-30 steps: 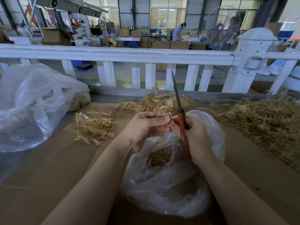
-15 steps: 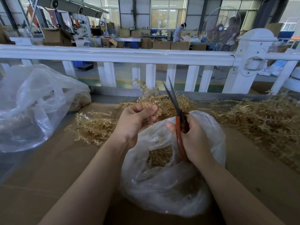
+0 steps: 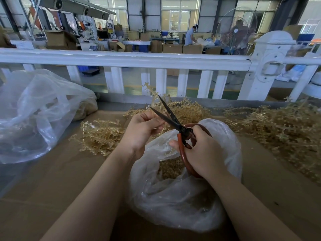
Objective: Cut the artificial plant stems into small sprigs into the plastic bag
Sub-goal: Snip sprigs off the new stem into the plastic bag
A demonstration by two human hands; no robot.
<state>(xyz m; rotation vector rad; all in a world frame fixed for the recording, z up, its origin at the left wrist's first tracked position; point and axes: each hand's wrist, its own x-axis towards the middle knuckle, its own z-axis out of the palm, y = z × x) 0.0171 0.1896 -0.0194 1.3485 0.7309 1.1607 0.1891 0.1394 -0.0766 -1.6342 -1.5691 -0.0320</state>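
Spiky golden stem (image 3: 152, 94), crinkled plastic bag (image 3: 173, 202)

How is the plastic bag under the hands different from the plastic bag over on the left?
The bag under the hands stands open at the top with cut sprigs showing inside; the left bag lies slumped and crumpled on its side. The near bag sits between the forearms; the left one rests by the white railing. Both are clear, thin plastic on the brown cardboard.

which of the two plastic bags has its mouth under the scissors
The clear plastic bag between the forearms; the other bag lies far left, away from the scissors.
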